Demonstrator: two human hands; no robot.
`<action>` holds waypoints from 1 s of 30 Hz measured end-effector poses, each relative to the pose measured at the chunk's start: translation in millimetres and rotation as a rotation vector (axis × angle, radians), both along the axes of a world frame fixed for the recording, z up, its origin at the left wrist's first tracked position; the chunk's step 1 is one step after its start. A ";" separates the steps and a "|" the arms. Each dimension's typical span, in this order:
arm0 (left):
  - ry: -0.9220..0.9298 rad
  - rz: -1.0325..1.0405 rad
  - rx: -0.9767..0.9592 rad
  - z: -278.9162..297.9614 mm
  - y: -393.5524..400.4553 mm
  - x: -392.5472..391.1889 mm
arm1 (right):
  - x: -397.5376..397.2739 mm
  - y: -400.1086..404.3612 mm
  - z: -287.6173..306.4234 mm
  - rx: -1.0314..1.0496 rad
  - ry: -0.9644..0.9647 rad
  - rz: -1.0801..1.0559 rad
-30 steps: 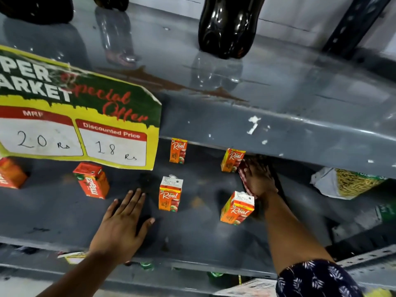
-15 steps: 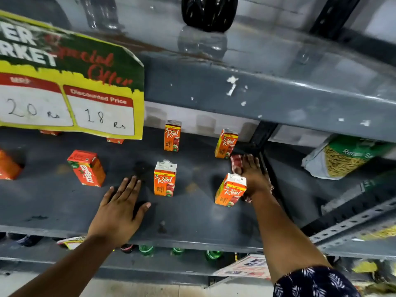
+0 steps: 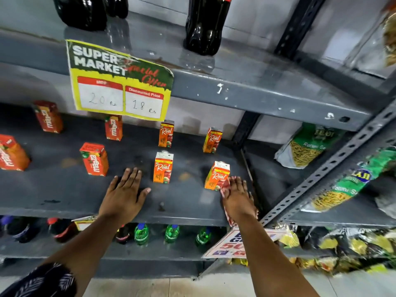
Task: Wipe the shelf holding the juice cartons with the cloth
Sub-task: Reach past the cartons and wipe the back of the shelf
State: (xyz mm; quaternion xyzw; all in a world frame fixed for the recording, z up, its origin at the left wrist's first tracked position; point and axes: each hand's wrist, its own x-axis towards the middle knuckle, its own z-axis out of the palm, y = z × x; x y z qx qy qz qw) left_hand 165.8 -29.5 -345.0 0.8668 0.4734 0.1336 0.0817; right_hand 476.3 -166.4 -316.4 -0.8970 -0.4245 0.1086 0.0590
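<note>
The grey metal shelf [image 3: 64, 189] carries several small orange and red juice cartons. My right hand [image 3: 237, 197] lies flat on a red-and-white cloth [image 3: 225, 188] near the shelf's front right corner, just right of an orange Real carton [image 3: 217, 175]. Most of the cloth is hidden under the hand; a bit shows at the shelf edge. My left hand [image 3: 126, 194] rests flat with fingers spread on the bare shelf, between a red Maaza carton [image 3: 94, 159] and another Real carton [image 3: 163, 167].
A price sign [image 3: 120, 80] hangs from the shelf above, which holds dark cola bottles [image 3: 203, 24]. Two more Real cartons [image 3: 166, 133] stand at the back. A perforated upright [image 3: 321, 172] bounds the right side; snack packets [image 3: 308, 144] lie beyond. Bottles [image 3: 141, 233] fill the shelf below.
My right hand has drawn the cloth from the back of the shelf toward the front edge, passing the right-hand cartons. The view has pulled back and risen. My left hand stays put.
</note>
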 end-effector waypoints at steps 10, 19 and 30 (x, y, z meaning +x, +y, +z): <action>0.014 0.009 -0.015 -0.2 -0.3 0.4 | -33.3 -45.8 -0.1 0.133 -0.039 -0.034; 0.034 -0.038 0.001 4.3 -4.7 -4.2 | -63.9 -102.6 -0.1 0.119 -0.228 0.148; 0.022 -0.058 0.010 0.3 -2.4 -7.9 | -66.4 -74.2 49.2 0.281 -0.232 0.213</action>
